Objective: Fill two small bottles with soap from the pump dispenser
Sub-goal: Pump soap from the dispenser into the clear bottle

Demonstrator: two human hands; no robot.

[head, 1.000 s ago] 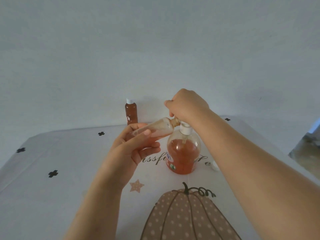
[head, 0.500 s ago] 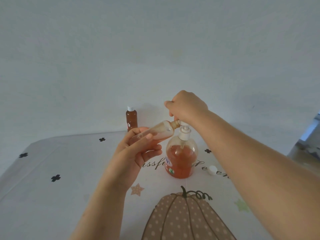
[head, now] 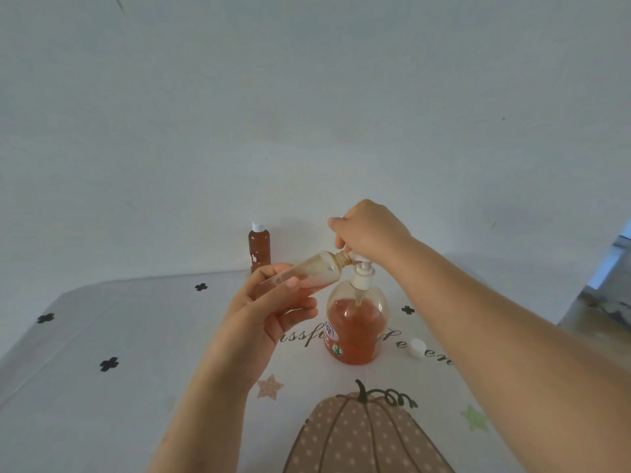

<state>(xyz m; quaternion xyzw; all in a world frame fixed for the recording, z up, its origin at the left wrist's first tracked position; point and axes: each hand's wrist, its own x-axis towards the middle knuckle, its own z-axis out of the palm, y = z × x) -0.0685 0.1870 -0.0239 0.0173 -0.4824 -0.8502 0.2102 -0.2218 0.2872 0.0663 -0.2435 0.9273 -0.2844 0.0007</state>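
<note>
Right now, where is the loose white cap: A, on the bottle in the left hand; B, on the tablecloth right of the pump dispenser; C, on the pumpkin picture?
B: the white cap lies on the tablecloth just right of the pump dispenser, apart from it.

Worn on the head, facing forward and down over the table [head: 136, 336] (wide-angle, close) toward the wall [head: 307, 114].

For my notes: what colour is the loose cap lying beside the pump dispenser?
White; the cap shows best in the head view.
</note>
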